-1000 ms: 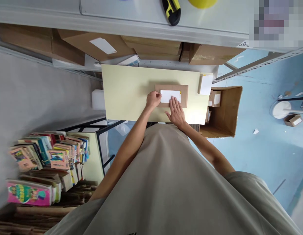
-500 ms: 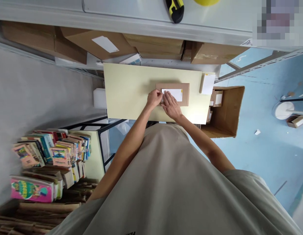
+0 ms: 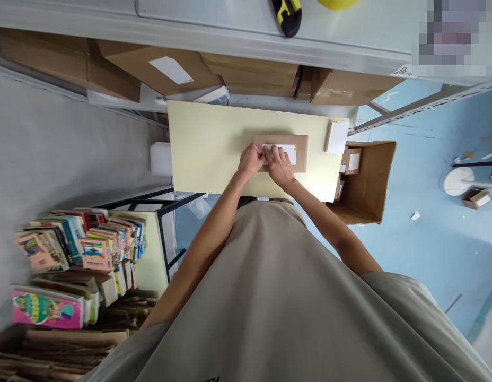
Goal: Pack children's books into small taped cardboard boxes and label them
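Pale yellow table [image 3: 206, 154], both hands seemingly on cardboard parcel [image 3: 299, 151] label [image 3: 289, 153].

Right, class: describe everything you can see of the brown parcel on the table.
The brown parcel looks like a flat cardboard rectangle, lying flat near the middle of the pale yellow table. A white label sits on its top. The left hand and right hand rest on its left part, at the label's edge.

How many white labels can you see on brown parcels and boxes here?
3: one on the parcel under the hands, one on a shelf box, one on a small parcel inside the open carton. More may be hidden.
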### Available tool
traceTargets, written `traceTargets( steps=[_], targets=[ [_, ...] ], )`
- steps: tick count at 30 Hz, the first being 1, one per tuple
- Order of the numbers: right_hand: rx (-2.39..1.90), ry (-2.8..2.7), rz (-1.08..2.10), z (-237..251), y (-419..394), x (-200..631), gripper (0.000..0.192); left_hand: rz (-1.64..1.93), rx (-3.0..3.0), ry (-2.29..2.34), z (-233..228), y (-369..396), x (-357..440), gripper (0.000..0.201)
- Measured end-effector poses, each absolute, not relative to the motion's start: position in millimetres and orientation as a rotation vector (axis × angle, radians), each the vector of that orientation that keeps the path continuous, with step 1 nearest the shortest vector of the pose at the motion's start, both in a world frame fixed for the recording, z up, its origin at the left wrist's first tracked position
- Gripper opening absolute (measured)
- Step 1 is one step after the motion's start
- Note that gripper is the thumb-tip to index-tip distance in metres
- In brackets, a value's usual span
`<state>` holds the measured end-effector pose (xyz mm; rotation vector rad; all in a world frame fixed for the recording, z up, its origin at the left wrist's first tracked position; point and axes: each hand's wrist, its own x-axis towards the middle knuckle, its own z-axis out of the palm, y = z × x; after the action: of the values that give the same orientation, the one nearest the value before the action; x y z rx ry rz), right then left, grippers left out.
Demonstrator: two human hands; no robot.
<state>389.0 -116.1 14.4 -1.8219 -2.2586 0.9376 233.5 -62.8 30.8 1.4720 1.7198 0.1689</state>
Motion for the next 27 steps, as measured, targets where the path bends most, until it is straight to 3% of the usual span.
traceTargets(
  steps=[6,12,17,21,27],
  targets=[
    [-1.858,-2.253,0.889,16,-126,398,0.07,0.214,1.402,1.689,31,-64,229,0.027],
    [-1.823,-2.295,0.895,19,-121,378,0.071,0.248,1.372,1.667,27,-62,224,0.024],
    [-1.89,-2.184,0.86,26,-146,427,0.066,0.264,1.338,1.625,26,-64,217,0.032],
    [-2.065,-1.955,0.763,24,-163,451,0.073,0.275,1.33,1.58,24,-66,214,0.039],
    [-1.736,-2.32,0.978,24,-170,402,0.078,0.265,1.356,1.536,22,-66,212,0.04]
  ],
)
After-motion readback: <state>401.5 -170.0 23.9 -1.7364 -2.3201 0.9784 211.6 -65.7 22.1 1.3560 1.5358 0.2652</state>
